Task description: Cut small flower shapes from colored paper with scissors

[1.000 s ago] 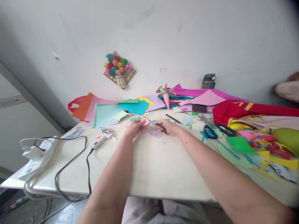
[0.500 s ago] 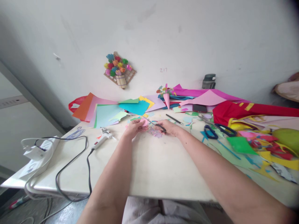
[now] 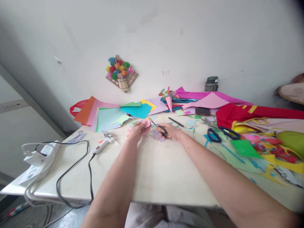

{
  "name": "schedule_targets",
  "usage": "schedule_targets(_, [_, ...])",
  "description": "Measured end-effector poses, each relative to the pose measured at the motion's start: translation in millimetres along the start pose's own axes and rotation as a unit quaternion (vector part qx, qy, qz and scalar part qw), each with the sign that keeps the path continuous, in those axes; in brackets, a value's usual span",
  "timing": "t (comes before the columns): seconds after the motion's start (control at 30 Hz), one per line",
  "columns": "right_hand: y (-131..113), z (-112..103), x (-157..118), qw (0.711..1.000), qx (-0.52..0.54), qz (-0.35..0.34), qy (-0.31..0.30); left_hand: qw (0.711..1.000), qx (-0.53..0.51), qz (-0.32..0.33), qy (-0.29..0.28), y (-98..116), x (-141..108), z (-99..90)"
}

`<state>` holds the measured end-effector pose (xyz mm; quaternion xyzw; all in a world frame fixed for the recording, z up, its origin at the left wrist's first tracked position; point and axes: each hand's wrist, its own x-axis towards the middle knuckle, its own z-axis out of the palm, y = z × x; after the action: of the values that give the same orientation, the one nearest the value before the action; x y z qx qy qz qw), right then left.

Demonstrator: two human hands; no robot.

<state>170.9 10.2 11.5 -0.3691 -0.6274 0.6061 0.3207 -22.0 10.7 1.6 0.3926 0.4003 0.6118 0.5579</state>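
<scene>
Between the fingers of my left hand point(image 3: 139, 129) is a small pink piece of paper point(image 3: 147, 123) with a rounded edge. My right hand point(image 3: 169, 131) grips a pair of black-handled scissors point(image 3: 162, 129), its fingers in the handles. The blades point up and left, slightly apart, close to the pink paper. Under and between both hands lie small paper scraps point(image 3: 156, 136), mostly lilac. A black pen point(image 3: 177, 122) rests just beyond my right hand.
On the left are a glue gun point(image 3: 104, 143), its black cord and a power strip point(image 3: 40, 163). Coloured paper sheets point(image 3: 109, 117) lie along the wall. To the right are larger blue-handled scissors point(image 3: 214, 135), red paper point(image 3: 228, 115) and many scraps. A pink paper cone point(image 3: 169, 103) holds paper flowers.
The scissor blades have opened and drawn slightly away from the pink paper. The paper has turned a little in my left hand, showing more of its rounded edge.
</scene>
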Motion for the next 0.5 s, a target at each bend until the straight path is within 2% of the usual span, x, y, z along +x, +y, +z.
schedule_targets(0.13, [1.7, 4.3, 1.9, 1.0, 0.008, -0.003, 0.018, 1.0, -0.018, -0.008, 0.016, -0.3, 1.3, 4.2])
schedule_targets(0.5, [8.7, 7.3, 7.8, 0.999, 0.021, -0.026, 0.006, 0.993, -0.069, -0.041, 0.085, 4.6, -4.8, 19.3])
